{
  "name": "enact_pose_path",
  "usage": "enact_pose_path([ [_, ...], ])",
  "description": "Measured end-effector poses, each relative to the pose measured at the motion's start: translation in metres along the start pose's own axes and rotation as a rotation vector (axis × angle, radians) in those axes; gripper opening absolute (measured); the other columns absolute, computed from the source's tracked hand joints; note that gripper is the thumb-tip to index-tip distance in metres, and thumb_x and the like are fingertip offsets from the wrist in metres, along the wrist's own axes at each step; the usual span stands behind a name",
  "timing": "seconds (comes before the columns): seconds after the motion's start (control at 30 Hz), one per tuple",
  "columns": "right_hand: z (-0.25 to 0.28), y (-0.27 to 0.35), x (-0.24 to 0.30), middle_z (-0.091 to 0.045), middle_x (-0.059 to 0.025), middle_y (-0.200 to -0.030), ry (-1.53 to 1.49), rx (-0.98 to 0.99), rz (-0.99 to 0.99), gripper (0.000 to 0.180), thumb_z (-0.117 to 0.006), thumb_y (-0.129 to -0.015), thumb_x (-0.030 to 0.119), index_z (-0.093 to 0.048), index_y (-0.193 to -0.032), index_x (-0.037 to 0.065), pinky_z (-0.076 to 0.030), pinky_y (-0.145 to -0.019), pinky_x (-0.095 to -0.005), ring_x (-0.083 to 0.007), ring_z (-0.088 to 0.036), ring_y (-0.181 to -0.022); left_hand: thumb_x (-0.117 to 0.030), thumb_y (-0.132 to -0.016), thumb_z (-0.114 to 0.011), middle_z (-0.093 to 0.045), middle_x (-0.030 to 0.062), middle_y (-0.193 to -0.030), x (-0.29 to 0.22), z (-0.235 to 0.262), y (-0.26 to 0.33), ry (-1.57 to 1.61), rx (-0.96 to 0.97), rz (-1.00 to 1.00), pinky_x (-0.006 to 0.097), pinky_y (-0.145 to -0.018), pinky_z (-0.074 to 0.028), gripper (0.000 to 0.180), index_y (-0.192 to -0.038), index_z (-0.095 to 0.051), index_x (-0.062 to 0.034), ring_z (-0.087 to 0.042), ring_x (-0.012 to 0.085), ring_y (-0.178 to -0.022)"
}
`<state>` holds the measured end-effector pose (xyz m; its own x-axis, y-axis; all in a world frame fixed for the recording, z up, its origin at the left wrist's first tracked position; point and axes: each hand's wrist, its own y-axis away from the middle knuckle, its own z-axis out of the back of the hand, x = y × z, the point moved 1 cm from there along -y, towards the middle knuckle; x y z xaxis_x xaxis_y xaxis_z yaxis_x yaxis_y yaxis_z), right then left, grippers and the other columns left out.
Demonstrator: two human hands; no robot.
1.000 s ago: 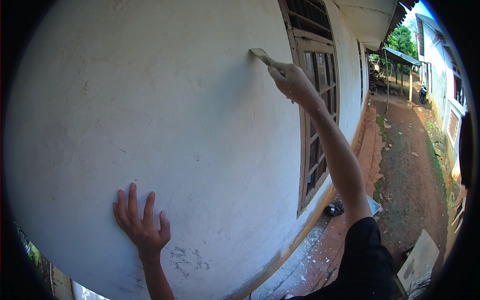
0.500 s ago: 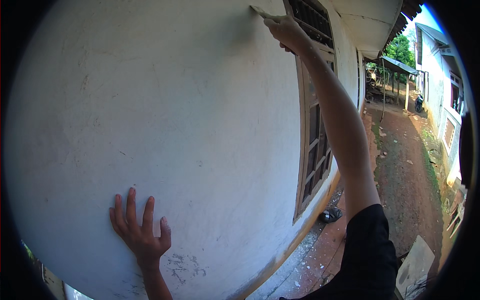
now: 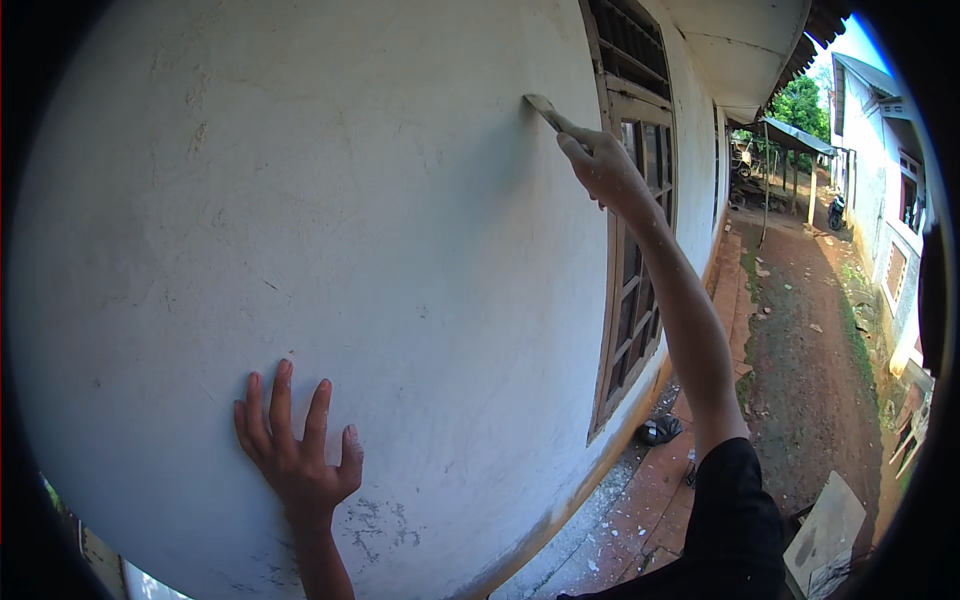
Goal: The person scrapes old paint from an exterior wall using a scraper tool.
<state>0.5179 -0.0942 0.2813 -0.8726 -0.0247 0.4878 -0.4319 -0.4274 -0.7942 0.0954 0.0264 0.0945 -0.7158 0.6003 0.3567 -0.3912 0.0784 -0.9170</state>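
Grasping a flat-bladed scraper (image 3: pixel 543 107) in the right hand (image 3: pixel 606 172), with fingers clenched around the handle. Reaching up and forward with the right arm, nearly straight, from a short black sleeve (image 3: pixel 730 510). Found high on the white wall (image 3: pixel 330 250), just left of the brown-framed window (image 3: pixel 630 330), with the blade angled up and to the left and apparently touching the plaster at its edge. Unable to determine pressure on the blade from this view. Resting against the same wall, well below and to the left of the scraper, with the left hand (image 3: pixel 300 465): released in grip, with fingers spread and pointing upward, and with thumb toward the right. Noted on the paint just right of the left wrist: dark scuff marks (image 3: pixel 385 525). Noted higher up at left: rough, patchy streaks (image 3: pixel 200 110). Recorded along the foot of the wall: a reddish walkway (image 3: pixel 640 510) strewn with pale flakes, and a black bundle (image 3: pixel 660 431) near the base. Recorded farther right: an earthen path (image 3: pixel 810 400) and a pale, tilted board (image 3: pixel 825 525). Sighted in the distance: a motorcycle (image 3: pixel 837 210), a lean-to roof (image 3: pixel 795 133) on posts, and a white building (image 3: pixel 870 140).
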Motion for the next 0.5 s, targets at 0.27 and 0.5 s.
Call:
enact_pose_path([
  [0.27, 0.046, -0.124, 0.038, -0.054, -0.0003, -0.070, -0.073, -0.131, 0.065, 0.055, -0.055, -0.103, 0.041, -0.058, -0.149, 0.012, -0.044, -0.039, -0.0268, -0.0074, -0.050, -0.044, -0.037, -0.098, -0.055, -0.050, 0.0178, -0.157, 0.005, 0.005, 0.000, -0.010, 0.036, -0.025, 0.064, -0.121, -0.026, 0.046, -0.134, -0.065, -0.0110, -0.037, 0.0453, -0.149],
  [0.5, -0.007, 0.018, 0.004, -0.045, 0.0044, -0.056, -0.035, 0.040, 0.020, 0.052, -0.049, -0.106, 0.037, -0.055, -0.152, 0.013, -0.047, -0.041, -0.0280, -0.0065, -0.048, -0.043, -0.037, -0.097, -0.056, -0.050, 0.0174, -0.157, 0.010, 0.009, 0.005, 0.052, -0.002, -0.007, 0.063, -0.121, -0.027, 0.045, -0.133, -0.067, -0.0104, -0.036, 0.0444, -0.150],
])
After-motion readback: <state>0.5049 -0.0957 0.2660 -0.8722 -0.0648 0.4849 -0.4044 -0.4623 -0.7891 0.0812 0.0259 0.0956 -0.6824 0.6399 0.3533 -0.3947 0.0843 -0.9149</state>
